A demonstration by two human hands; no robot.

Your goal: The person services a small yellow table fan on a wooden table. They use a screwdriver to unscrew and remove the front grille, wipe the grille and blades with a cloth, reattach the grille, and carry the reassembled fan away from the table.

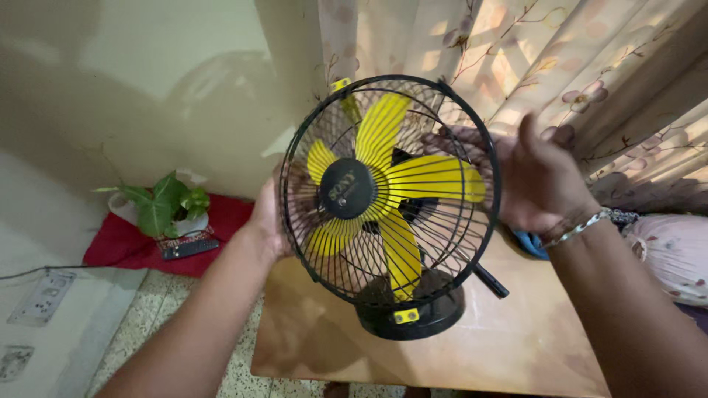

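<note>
A: Centre of the frame, there's the table fan [389, 206] — black wire cage, yellow blades, round black base with a small yellow switch tab, standing on the wooden desk [516, 346].

B: And both hands are on it. The left hand [269, 217] is at the cage's left rim, fingers wrapped round behind the wires, gripping the guard.

A: The right hand [538, 180]?

B: Right of centre, palm against the cage's right side, thumb up, fingers [457, 144] spread wide behind the mesh. A beaded bracelet [582, 227] sits on that wrist.

A: The fan tilts a little, face toward the camera. A black rod [490, 281] sticks out at its lower right.

B: Further out: a floral curtain [590, 66] fills the upper right, a patterned pillow [675, 254] lies at the right edge.

A: Left of the frame, a leafy plant [162, 203] on a red cloth [122, 247], with a dark remote [189, 248] just beside it.
</note>
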